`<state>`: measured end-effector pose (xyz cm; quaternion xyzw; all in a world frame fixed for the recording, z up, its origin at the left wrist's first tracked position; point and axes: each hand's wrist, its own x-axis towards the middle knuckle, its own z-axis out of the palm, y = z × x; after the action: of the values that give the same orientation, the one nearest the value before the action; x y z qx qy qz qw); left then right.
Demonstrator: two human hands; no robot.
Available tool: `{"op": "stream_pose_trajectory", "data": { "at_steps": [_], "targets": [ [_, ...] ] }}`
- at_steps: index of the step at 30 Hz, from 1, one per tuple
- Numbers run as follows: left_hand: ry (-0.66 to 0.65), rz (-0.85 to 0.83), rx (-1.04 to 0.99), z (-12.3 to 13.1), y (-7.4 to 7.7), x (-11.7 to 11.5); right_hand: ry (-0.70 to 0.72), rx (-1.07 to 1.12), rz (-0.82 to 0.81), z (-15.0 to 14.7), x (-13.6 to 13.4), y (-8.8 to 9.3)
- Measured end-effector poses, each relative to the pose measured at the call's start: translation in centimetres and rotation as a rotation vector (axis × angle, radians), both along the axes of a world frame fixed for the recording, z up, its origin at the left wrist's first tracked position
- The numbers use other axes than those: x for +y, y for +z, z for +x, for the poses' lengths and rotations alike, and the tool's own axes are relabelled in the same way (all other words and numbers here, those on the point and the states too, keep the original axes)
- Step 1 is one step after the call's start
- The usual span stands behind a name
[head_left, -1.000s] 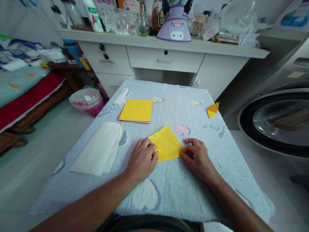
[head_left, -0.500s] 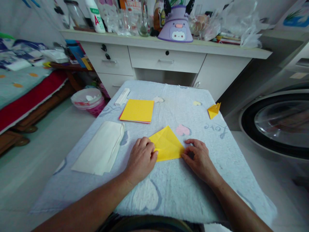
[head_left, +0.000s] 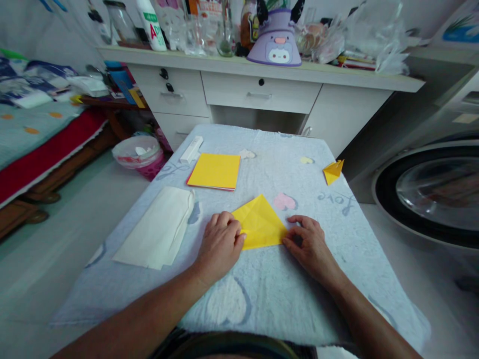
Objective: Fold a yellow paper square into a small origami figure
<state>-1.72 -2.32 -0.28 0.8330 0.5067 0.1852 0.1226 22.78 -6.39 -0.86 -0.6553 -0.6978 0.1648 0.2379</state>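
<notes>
Crosswise lies the yellow paper [head_left: 262,223] between left hand [head_left: 221,242] and right hand [head_left: 309,243]. Both pinch its opposite ends.

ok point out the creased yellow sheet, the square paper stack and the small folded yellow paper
Creased yellow sheet [head_left: 261,223], head view, middle of its face
Square paper stack [head_left: 214,171], head view, its yellow top
Small folded yellow paper [head_left: 332,173], head view, its middle

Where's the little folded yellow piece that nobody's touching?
In the head view, the little folded yellow piece sits near the right edge of the cloth, beyond the printed word "Love".
</notes>
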Motion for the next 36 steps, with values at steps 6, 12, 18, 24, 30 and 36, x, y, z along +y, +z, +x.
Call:
{"op": "stream_pose_trajectory", "data": {
  "at_steps": [6,12,18,24,30,36],
  "targets": [
    [-0.011,0.014,0.014,0.1,0.0,0.1,0.065,0.051,-0.045,1.5,-0.1,0.0],
    [-0.03,0.045,-0.002,-0.2,-0.2,0.0,0.061,0.061,-0.062,1.6,-0.1,0.3],
    [-0.029,0.039,-0.006,-0.1,-0.2,0.0,0.03,0.04,-0.058,1.2,-0.2,0.6],
    [-0.022,0.036,-0.023,-0.1,-0.1,0.0,0.017,0.021,-0.05,1.0,-0.1,0.1],
    [-0.018,0.019,-0.03,-0.1,-0.1,0.1,-0.006,-0.005,-0.032,0.8,0.1,0.2],
    [0.008,0.022,-0.022,0.1,-0.1,-0.1,-0.003,0.012,-0.019,0.8,0.1,0.1]
  ]
}}
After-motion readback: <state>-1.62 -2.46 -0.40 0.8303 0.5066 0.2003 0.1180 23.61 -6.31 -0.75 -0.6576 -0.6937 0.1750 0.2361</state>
